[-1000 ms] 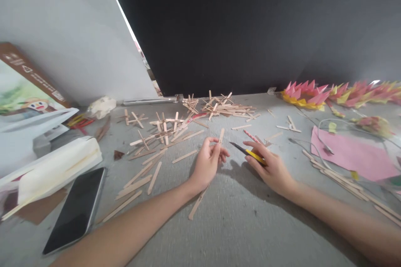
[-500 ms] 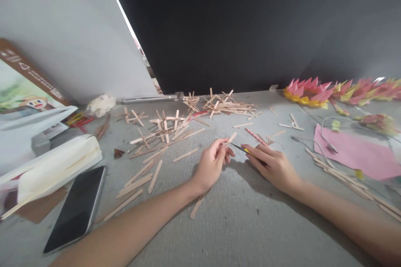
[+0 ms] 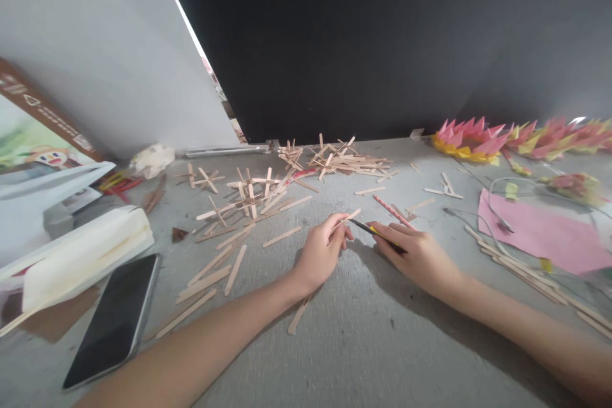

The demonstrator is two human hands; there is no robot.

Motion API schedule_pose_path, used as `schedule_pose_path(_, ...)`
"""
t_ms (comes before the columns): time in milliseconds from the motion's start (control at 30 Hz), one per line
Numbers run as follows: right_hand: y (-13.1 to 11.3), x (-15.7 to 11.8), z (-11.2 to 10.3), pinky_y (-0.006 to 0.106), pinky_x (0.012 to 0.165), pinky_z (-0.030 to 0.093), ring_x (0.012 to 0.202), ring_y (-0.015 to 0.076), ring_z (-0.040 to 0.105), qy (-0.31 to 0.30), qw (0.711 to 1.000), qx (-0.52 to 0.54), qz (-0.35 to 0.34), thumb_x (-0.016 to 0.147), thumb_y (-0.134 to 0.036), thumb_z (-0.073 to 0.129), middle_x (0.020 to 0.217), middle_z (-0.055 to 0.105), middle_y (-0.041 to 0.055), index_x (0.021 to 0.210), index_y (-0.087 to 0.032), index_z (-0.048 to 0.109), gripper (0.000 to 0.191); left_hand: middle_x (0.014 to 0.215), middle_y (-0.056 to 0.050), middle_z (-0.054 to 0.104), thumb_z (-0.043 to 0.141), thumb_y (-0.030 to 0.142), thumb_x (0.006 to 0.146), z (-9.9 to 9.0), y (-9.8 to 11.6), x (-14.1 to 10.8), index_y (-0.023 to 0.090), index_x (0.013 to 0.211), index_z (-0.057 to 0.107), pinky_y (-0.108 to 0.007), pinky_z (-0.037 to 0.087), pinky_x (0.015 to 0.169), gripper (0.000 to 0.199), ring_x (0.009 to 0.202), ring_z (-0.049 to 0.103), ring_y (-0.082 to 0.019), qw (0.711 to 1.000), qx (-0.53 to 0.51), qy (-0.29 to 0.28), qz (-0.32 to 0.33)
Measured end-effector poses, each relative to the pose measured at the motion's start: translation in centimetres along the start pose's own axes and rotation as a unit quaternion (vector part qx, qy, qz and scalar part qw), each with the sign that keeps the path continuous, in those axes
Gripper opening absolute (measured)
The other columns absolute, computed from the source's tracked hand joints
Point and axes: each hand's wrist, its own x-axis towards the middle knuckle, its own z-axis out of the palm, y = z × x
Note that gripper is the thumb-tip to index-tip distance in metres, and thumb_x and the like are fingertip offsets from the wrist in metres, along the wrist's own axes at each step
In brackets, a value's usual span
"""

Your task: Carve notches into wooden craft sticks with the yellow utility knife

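My left hand (image 3: 321,255) is closed on a short wooden stick (image 3: 351,216), whose end sticks out past the fingertips. In my right hand (image 3: 417,254) is a yellow and black cutter (image 3: 388,237), its dark tip pointing left at the stick. The tip lies close to the stick; whether they touch is too small to tell. Behind my right hand a red striped straw (image 3: 388,209) lies on the grey surface. Under my left wrist, another stick (image 3: 298,319) is partly covered.
Loose sticks and crossed stick pieces (image 3: 248,188) spread behind and left of my hands. A phone (image 3: 112,319) lies at left. Pink paper (image 3: 540,229), cables and pink-yellow paper crowns (image 3: 471,140) are at right. A dark panel (image 3: 363,44) stands behind.
The stick in my left hand has tilted to lie flatter, pointing more to the right. The cutter shows more of its dark handle, as my right hand has turned slightly.
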Motion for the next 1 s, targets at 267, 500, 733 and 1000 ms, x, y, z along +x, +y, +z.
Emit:
schedule_pose_path(267, -2.2, 0.7, -2.2, 0.027, 0.052, 0.039, 0.05, 0.0149, 0.054, -0.078, 0.995, -0.016, 0.056, 0.107, -0.031, 0.049, 0.065, 0.064, -0.0011, 0.105, -0.028, 0.072, 0.023, 0.078, 0.0, 0.059, 0.037, 0.04, 0.11, 0.3, -0.4, -0.1, 0.021, 0.116, 0.068, -0.028, 0.039, 0.071, 0.037, 0.073, 0.054, -0.018, 0.994, 0.096, -0.028, 0.033)
schedule_pose_path(500, -2.9, 1.5, -3.1, 0.027, 0.046, 0.026, 0.043, 0.0127, 0.039, -0.106, 0.991, -0.01, 0.087, 0.101, -0.026, 0.052, 0.054, 0.052, -0.0051, 0.089, -0.028, 0.068, 0.02, 0.073, 0.001, 0.054, 0.037, 0.043, 0.11, 0.3, -0.4, 0.0, 0.02, 0.113, 0.065, -0.028, 0.035, 0.067, 0.036, 0.068, 0.05, -0.018, 0.996, 0.078, -0.045, 0.017)
schedule_pose_path(733, -3.1, 1.3, -2.0, 0.027, 0.05, 0.032, 0.05, 0.0134, 0.042, -0.085, 0.989, 0.049, 0.113, 0.103, -0.033, 0.05, 0.061, 0.056, -0.0039, 0.095, -0.026, 0.07, 0.023, 0.071, 0.003, 0.047, 0.038, 0.046, 0.109, 0.1, -0.1, 0.0, 0.02, 0.111, 0.065, -0.027, 0.033, 0.064, 0.037, 0.065, 0.043, -0.016, 0.999, 0.039, -0.028, -0.004)
schedule_pose_path(1000, -2.3, 2.6, -3.1, 0.027, 0.051, 0.023, 0.055, 0.011, 0.031, -0.133, 0.953, 0.22, 0.162, 0.104, -0.046, 0.049, 0.062, 0.037, -0.0055, 0.088, -0.02, 0.071, 0.037, 0.076, 0.002, 0.047, 0.044, 0.05, 0.107, 0.0, -0.8, 0.4, 0.019, 0.12, 0.064, -0.027, 0.035, 0.068, 0.04, 0.071, 0.045, -0.016, 0.997, -0.068, -0.022, -0.025)
